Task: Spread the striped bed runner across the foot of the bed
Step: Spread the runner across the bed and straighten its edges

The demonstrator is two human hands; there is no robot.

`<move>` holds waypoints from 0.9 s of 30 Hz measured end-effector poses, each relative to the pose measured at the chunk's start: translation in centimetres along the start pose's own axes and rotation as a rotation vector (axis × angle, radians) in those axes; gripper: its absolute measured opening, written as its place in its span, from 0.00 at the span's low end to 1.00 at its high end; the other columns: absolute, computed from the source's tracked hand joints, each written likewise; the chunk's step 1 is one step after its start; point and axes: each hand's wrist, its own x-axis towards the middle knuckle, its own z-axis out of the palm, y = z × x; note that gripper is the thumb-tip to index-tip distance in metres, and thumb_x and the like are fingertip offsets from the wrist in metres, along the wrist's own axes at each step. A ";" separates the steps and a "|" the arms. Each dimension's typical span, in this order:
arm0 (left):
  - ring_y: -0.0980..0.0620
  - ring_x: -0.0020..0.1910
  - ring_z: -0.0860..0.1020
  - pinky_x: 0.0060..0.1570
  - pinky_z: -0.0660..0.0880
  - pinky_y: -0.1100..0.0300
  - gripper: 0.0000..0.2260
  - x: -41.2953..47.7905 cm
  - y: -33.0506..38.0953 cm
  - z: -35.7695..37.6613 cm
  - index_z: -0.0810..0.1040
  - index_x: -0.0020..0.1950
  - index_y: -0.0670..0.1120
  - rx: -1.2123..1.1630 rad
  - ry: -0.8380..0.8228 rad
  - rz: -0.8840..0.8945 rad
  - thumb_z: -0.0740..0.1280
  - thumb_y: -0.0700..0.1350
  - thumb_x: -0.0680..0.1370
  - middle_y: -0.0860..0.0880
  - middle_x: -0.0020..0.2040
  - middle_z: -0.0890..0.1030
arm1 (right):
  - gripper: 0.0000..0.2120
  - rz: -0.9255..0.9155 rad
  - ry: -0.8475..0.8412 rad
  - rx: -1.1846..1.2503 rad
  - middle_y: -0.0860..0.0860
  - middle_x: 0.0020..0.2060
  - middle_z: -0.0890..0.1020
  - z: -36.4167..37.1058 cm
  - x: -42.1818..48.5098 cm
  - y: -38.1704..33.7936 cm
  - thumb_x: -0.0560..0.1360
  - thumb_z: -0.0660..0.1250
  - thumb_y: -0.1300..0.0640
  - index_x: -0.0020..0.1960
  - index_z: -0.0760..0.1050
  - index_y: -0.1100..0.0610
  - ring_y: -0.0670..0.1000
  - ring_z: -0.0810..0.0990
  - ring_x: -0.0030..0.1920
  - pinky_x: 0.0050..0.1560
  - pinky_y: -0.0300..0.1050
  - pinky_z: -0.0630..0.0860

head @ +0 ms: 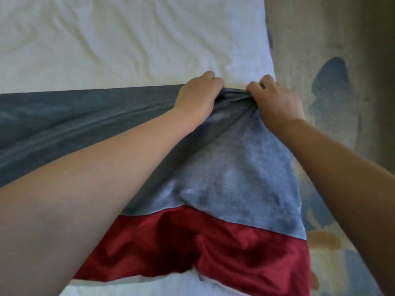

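Partly bunched, the grey-and-red bed runner (245, 178) lies creased.

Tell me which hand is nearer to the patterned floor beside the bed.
Right. The right hand grips the runner beside the floor; the left hand grips it farther onto the bed.

No readable text, label, brand, number or sign shows anywhere in view.

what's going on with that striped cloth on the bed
A person is laying a striped bed runner over a white bed. The left hand and right hand both grip its grey-blue far edge, which is bunched between them near the bed's right side. The red band nearer the person is creased.
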 end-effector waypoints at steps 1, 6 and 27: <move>0.41 0.42 0.74 0.37 0.71 0.50 0.06 0.8 0.9 0.0 0.74 0.51 0.43 0.001 -0.002 0.006 0.60 0.36 0.76 0.42 0.50 0.73 | 0.19 0.018 -0.001 0.006 0.61 0.51 0.70 -0.2 0.1 1.1 0.71 0.60 0.74 0.59 0.68 0.60 0.60 0.73 0.41 0.32 0.48 0.66; 0.41 0.45 0.74 0.40 0.72 0.49 0.08 4.5 4.5 -0.7 0.74 0.54 0.41 0.004 0.047 0.028 0.59 0.37 0.77 0.42 0.52 0.73 | 0.17 0.071 0.053 -0.023 0.65 0.51 0.71 -1.4 1.5 5.9 0.71 0.60 0.73 0.58 0.70 0.62 0.66 0.76 0.39 0.32 0.50 0.66; 0.36 0.46 0.75 0.42 0.72 0.48 0.08 0.0 -8.3 -3.3 0.76 0.49 0.38 0.179 -0.059 -0.277 0.61 0.42 0.79 0.39 0.50 0.75 | 0.14 0.239 -0.105 0.273 0.63 0.57 0.76 -0.9 7.7 0.0 0.76 0.58 0.68 0.59 0.75 0.65 0.64 0.75 0.57 0.57 0.54 0.73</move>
